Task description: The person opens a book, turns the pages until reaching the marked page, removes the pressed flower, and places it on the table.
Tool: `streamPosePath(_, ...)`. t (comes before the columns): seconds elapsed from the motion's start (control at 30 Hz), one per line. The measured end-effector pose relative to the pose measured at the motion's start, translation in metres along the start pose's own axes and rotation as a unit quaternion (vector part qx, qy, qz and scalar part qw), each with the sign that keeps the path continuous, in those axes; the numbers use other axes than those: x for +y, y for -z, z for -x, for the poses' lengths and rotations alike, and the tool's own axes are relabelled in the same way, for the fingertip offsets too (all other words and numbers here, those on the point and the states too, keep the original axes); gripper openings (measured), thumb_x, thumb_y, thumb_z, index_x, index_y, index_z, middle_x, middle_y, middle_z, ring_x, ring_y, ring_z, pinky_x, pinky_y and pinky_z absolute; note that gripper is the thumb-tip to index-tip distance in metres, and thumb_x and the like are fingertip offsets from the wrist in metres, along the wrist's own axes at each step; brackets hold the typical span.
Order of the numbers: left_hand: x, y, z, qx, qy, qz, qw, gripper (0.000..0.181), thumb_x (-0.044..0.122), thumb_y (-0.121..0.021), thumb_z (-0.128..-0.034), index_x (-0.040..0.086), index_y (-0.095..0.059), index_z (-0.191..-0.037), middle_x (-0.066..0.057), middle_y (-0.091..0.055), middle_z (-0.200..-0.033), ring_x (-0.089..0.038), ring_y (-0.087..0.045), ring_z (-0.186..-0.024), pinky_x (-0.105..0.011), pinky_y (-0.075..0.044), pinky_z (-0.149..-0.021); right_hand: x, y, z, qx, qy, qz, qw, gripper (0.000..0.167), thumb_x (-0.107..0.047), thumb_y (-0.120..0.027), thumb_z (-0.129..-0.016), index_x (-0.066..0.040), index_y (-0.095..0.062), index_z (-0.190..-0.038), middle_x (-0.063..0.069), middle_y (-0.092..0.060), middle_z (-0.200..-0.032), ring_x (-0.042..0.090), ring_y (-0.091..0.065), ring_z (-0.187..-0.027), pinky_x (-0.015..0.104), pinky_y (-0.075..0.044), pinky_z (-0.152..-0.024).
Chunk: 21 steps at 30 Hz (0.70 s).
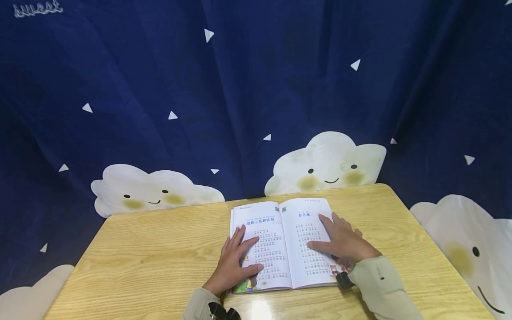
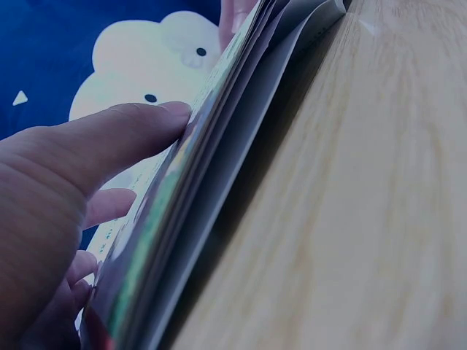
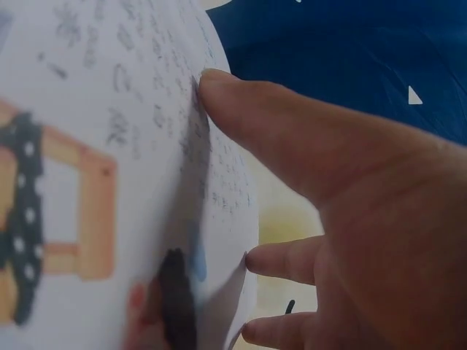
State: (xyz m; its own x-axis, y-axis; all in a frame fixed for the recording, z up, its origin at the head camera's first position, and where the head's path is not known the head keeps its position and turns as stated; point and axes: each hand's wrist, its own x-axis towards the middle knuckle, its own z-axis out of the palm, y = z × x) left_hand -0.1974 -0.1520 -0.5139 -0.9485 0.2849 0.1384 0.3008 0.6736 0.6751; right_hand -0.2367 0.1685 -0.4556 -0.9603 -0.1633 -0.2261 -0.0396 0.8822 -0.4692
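Note:
An open book point(image 1: 286, 262) with printed Chinese text and small coloured pictures lies on the wooden table. My left hand point(image 1: 232, 262) rests on its left page with the fingers spread. In the left wrist view the left thumb point(image 2: 146, 131) touches the page near the book's lower edge, where the leaves point(image 2: 211, 168) stand slightly apart. Over the outer part of the right page lies my right hand point(image 1: 346, 240), thumb and forefinger extended. The right wrist view shows the right thumb point(image 3: 248, 109) on the page point(image 3: 87, 65) and two fingertips at its edge.
The light wooden table point(image 1: 160, 249) extends to both sides of the book. Behind it hangs a dark blue curtain point(image 1: 256, 89) with white triangles and smiling clouds, close to the table's back edge. Dark wrist devices point(image 1: 344, 281) sit at both sleeves.

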Motion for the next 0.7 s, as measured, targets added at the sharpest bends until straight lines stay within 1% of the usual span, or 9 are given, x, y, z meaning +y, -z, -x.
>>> streamPosePath(0.23, -0.0005, 0.0003, 0.0002, 0.000, -0.005, 0.002, 1.0000, 0.069, 0.054, -0.072, -0.0774, 0.026, -0.054, -0.138, -0.009, -0.015, -0.161, -0.029, -0.003, -0.148, -0.054, 0.000, -0.115, -0.0004, -0.0015, -0.0013, 0.004, 0.007, 0.005, 1.0000, 0.109, -0.073, -0.064, -0.073, -0.007, -0.028, -0.152, 0.033, -0.014, -0.154, 0.057, -0.015, -0.136, 0.077, -0.013, -0.100)
streamPosePath(0.43, 0.0007, 0.0005, 0.0002, -0.003, 0.003, 0.002, 1.0000, 0.069, 0.053, -0.072, -0.0770, 0.026, -0.054, -0.138, -0.009, -0.014, -0.161, -0.029, -0.003, -0.148, -0.054, 0.000, -0.115, 0.0017, 0.0005, 0.0004, 0.004, 0.016, -0.011, 0.9998, 0.109, -0.070, -0.066, -0.074, -0.007, -0.024, -0.153, 0.032, -0.011, -0.154, 0.056, -0.012, -0.137, 0.077, -0.010, -0.101)
streamPosePath(0.57, 0.0014, 0.0009, 0.0003, -0.002, 0.006, 0.003, 1.0000, 0.069, 0.054, -0.073, -0.0767, 0.026, -0.054, -0.137, -0.009, -0.015, -0.161, -0.029, -0.003, -0.148, -0.054, 0.000, -0.115, 0.0027, 0.0003, -0.0011, 0.000, 0.011, -0.018, 0.9998, 0.109, -0.069, -0.067, -0.074, -0.008, -0.024, -0.153, 0.032, -0.010, -0.155, 0.056, -0.011, -0.138, 0.076, -0.008, -0.102)
streamPosePath(0.7, 0.0016, 0.0010, 0.0001, -0.002, 0.004, 0.000, 1.0000, 0.069, 0.054, -0.073, -0.0766, 0.027, -0.054, -0.137, -0.010, -0.015, -0.161, -0.029, -0.003, -0.148, -0.054, 0.000, -0.115, 0.0036, -0.0005, -0.0031, 0.000, 0.006, -0.016, 0.9999, 0.109, -0.069, -0.067, -0.073, -0.008, -0.024, -0.153, 0.031, -0.012, -0.155, 0.055, -0.012, -0.138, 0.076, -0.009, -0.102)
